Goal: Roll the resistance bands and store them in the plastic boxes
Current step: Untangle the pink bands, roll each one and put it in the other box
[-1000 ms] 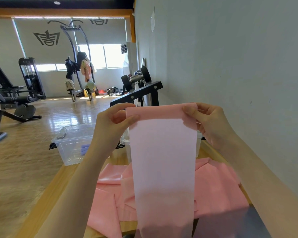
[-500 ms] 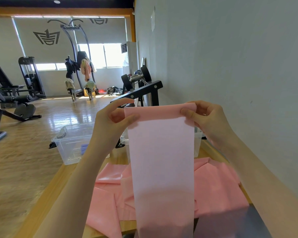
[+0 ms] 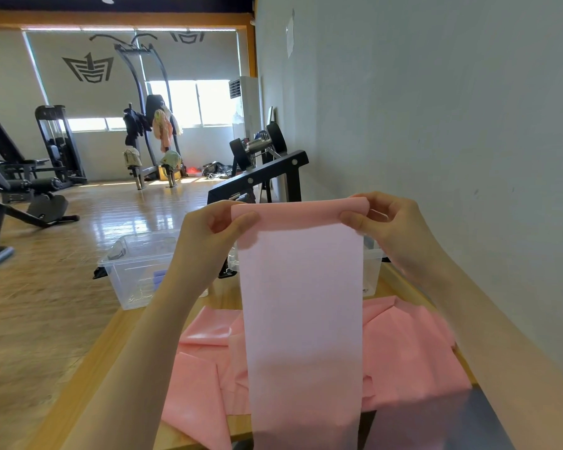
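A long pink resistance band (image 3: 301, 303) hangs in front of me, its top edge folded over into a narrow roll. My left hand (image 3: 208, 235) pinches the top left corner and my right hand (image 3: 387, 222) pinches the top right corner. More pink band material (image 3: 410, 349) lies crumpled on the wooden table below. A clear plastic box (image 3: 137, 271) stands at the table's far left with something blue inside. A second clear box (image 3: 372, 267) is mostly hidden behind the hanging band.
The wooden table (image 3: 88, 362) runs along a grey wall (image 3: 436, 108) on the right. A black dumbbell rack (image 3: 267, 170) stands beyond the boxes. Gym machines and a bench (image 3: 17, 193) fill the wooden floor to the left.
The folded top edge of the band has grown slightly as both hands turn it over; the hands have stayed at nearly the same height.
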